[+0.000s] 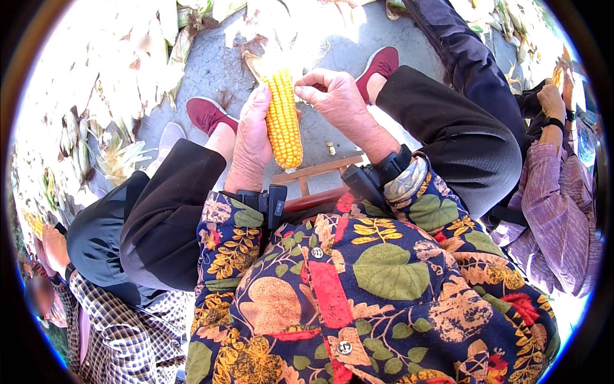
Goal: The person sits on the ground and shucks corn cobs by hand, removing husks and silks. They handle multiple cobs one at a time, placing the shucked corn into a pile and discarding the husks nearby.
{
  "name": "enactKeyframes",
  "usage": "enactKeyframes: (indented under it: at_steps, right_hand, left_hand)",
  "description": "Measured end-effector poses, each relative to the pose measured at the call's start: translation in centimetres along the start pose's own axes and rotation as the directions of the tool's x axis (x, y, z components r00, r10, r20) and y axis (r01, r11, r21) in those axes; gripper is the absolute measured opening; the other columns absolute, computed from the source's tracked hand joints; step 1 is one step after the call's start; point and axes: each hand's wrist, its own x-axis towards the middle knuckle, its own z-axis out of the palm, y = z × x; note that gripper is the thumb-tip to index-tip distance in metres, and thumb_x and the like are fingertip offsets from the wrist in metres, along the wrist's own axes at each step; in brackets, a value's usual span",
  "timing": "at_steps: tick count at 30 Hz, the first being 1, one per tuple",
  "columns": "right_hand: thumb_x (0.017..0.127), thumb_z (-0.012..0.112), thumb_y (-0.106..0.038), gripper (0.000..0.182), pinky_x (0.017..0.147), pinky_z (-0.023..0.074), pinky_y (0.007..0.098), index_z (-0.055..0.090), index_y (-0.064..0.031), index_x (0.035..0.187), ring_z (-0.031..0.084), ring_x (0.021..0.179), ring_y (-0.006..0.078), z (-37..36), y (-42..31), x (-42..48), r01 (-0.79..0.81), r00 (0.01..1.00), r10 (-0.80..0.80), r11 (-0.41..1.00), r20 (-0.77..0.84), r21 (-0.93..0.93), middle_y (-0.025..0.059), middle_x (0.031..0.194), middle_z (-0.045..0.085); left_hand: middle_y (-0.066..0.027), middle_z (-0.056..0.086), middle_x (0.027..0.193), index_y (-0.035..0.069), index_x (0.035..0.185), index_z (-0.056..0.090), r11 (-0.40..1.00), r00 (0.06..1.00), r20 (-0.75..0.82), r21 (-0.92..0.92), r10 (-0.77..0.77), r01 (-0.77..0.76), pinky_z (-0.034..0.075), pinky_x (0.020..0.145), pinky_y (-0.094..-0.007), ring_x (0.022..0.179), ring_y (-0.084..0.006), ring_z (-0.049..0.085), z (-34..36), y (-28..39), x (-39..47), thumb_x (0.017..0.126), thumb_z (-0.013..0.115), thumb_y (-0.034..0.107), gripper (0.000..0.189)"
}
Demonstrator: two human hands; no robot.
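An ear of yellow corn (284, 120) stands tilted in front of me, its kernels bare along most of its length. Pale husk (255, 66) still hangs at its far end, where bright glare washes out detail. My left hand (255, 127) grips the ear from the left side, thumb lying along the kernels. Just right of the ear's upper part is my right hand (336, 96), thumb and forefinger brought close together. Whether a thin strand lies between those fingertips is too small to tell.
Husks and cobs (120, 72) heap at the left and far side. A wooden stool (319, 169) shows below the ear, on the concrete floor (316, 132). Co-workers sit close on both sides: a checked sleeve (129, 331) at left, a purple sleeve (551, 211) at right.
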Motion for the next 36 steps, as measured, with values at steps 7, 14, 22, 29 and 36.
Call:
enactKeyframes:
  at_steps: [7,14,22,29,36]
  right_hand:
    - [0.081,0.061,-0.01,0.013,0.058,0.0441,0.0216,0.063,0.0023,0.085,0.052,0.063,0.0063,-0.6,-0.9,-0.6,-0.025,0.999,0.029,0.991,0.03,-0.129,0.0022,0.068,0.061]
    - [0.073,0.059,-0.012,0.012,0.056,0.0468,0.0313,0.064,-0.0021,0.077,0.058,0.054,0.0186,-0.7,-1.0,-1.0,0.006,0.999,-0.016,0.981,-0.049,-0.196,0.0112,0.063,0.062]
    - [0.076,0.059,-0.011,0.011,0.055,0.0427,0.0215,0.061,-0.0003,0.077,0.05,0.057,0.0066,-1.7,0.2,-0.1,-0.116,0.978,0.102,0.991,-0.18,-0.068,0.0012,0.065,0.058]
    - [0.082,0.06,-0.011,0.012,0.056,0.0418,0.0187,0.061,0.0001,0.08,0.049,0.062,0.0036,-1.5,0.1,-0.1,-0.15,0.986,0.149,0.988,-0.069,-0.019,-0.0016,0.07,0.058]
    - [0.081,0.061,-0.011,0.013,0.059,0.0456,0.0237,0.064,-0.0006,0.087,0.055,0.064,0.01,-0.3,-1.0,-0.8,0.07,0.997,-0.068,0.995,0.029,-0.075,0.0043,0.071,0.062]
  left_hand:
    - [-0.0072,0.058,0.093,0.002,0.115,0.046,0.981,0.998,0.012,0.183,0.058,-0.059,0.051,0.065,-0.0258,0.073,-0.0135,0.06,1.1,0.1,-0.8,0.092,0.045,0.029,0.036]
    - [-0.007,0.058,0.093,0.002,0.116,0.046,0.964,0.996,0.014,0.25,0.093,-0.094,0.051,0.065,-0.026,0.075,-0.0135,0.06,1.8,-0.2,-0.9,0.092,0.045,0.029,0.036]
    - [-0.0126,0.058,0.094,0.002,0.114,0.047,0.999,0.999,0.037,0.036,-0.011,0.009,0.048,0.076,-0.0353,0.083,-0.0235,0.059,0.4,-0.1,-0.7,0.093,0.037,0.039,0.044]
    - [-0.0133,0.059,0.091,0.001,0.112,0.047,0.99,0.999,-0.002,-0.135,-0.033,0.032,0.05,0.071,-0.0363,0.079,-0.026,0.061,0.0,0.1,-0.6,0.092,0.04,0.039,0.043]
    - [-0.0112,0.059,0.094,0.001,0.112,0.047,0.998,1.0,0.008,-0.06,-0.016,0.017,0.051,0.068,-0.0329,0.076,-0.0216,0.061,0.4,0.3,-0.5,0.092,0.041,0.036,0.04]
